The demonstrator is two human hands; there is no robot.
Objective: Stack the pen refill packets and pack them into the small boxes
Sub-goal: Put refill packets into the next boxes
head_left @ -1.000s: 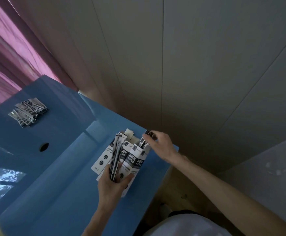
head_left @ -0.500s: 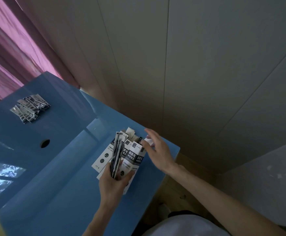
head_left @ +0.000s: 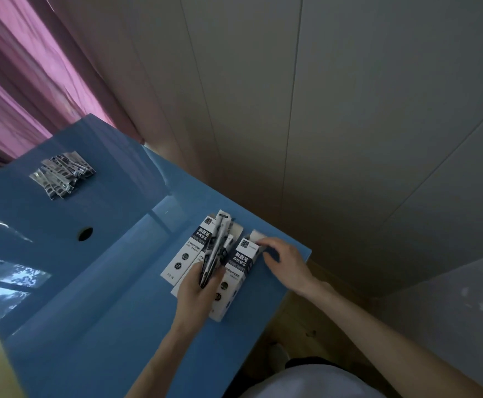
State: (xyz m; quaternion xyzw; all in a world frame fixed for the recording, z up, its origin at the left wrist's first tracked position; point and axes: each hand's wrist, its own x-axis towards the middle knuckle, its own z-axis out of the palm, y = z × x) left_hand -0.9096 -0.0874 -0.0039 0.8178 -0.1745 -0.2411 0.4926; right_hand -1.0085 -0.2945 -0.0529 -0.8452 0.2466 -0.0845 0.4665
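Observation:
My left hand [head_left: 198, 293] grips a stack of pen refill packets [head_left: 216, 249], held upright and tilted over the small white-and-navy boxes. A left box [head_left: 187, 254] lies flat on the blue table [head_left: 96, 326]. A right box [head_left: 239, 271] lies beside it, and a third sits partly hidden under my left hand. My right hand [head_left: 284, 261] rests at the open far end of the right box, fingertips touching its flap [head_left: 256, 235]. A loose pile of refill packets [head_left: 62, 173] lies at the table's far left.
A round hole [head_left: 85, 233] is cut in the table top left of the boxes. The table's right edge runs just beside my right hand, with floor below. A pink curtain [head_left: 19, 81] hangs at the far left and a pale wall stands behind.
My right hand has come down from holding a packet above the boxes to the open flap of the right box. The left hand keeps its stack almost still.

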